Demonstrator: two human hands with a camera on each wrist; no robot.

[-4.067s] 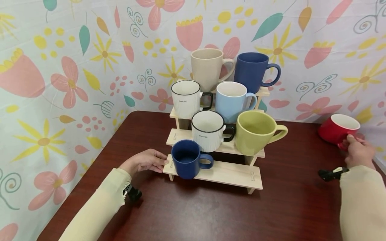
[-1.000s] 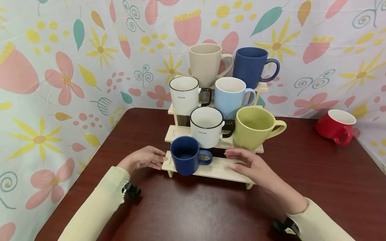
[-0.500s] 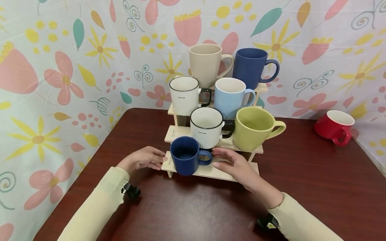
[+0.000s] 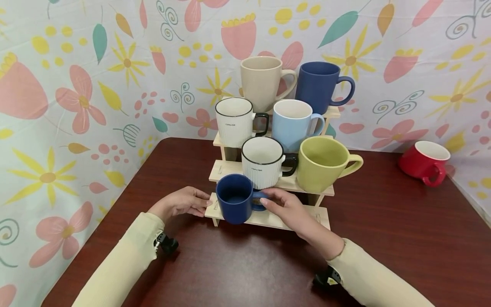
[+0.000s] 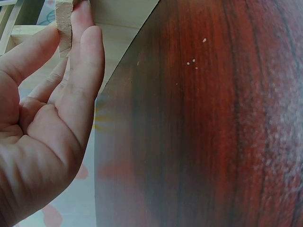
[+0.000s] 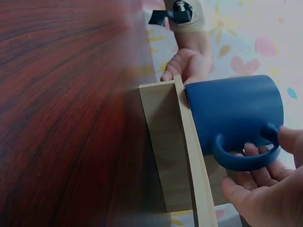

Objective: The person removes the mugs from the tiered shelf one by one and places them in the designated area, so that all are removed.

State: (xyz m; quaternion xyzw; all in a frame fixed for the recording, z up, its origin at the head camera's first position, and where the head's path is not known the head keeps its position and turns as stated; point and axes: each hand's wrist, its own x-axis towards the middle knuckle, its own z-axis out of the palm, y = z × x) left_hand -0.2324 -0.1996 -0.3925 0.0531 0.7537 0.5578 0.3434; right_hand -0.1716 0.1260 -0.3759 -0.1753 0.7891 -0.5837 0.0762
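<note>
My right hand [image 4: 291,213] is at the handle of a dark blue mug [image 4: 235,200], which stands upright at the left of the lowest step of a wooden tiered rack [image 4: 264,219]. In the right wrist view the thumb meets the mug's handle [image 6: 246,161] and the other fingers curl behind it. My left hand [image 4: 182,204] pinches the left end of that same step. The left wrist view shows the wooden edge [image 5: 64,28] between thumb and fingers.
On the higher steps stand two white mugs with black rims [image 4: 262,164], a green mug [image 4: 322,164], a light blue mug [image 4: 291,125], a beige mug [image 4: 262,83] and another blue mug [image 4: 318,87]. A red mug [image 4: 422,164] sits at the far right of the table [image 4: 245,264].
My right hand let go of the red mug at the far right, came left over the lowest step and reached the dark blue mug's handle. The left hand stays on the rack.
</note>
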